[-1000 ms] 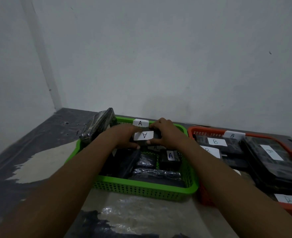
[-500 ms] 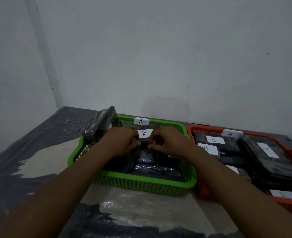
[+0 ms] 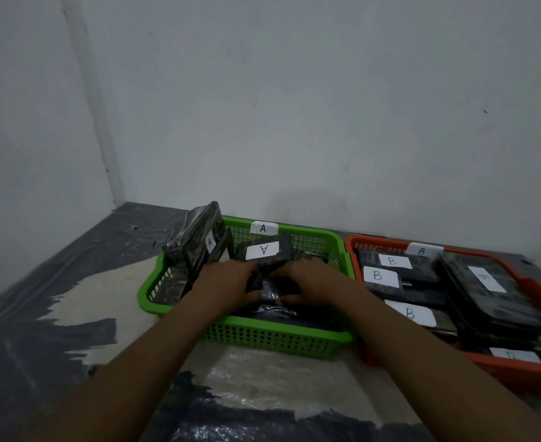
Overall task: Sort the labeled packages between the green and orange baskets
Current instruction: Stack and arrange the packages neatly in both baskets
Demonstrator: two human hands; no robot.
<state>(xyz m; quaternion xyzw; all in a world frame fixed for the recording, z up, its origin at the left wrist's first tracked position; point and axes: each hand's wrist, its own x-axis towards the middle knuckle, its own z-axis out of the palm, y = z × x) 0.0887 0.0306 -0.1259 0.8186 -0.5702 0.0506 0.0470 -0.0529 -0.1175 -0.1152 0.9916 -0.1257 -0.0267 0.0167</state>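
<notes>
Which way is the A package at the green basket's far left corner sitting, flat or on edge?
On edge. The wrapped package stands tilted against the green basket corner, rising above its rim.

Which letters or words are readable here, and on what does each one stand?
"A": tag on green basket's back rim
"A": leaning package
"A", upside down: package at back
"B": tag on orange basket's rim
"B": three packages
Two right-hand labels: unreadable.

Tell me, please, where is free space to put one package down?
Free: the table left of the green basket, and the strip in front of it. Crowded: the green basket, where both hands work, and the orange basket, full of packages.
</notes>
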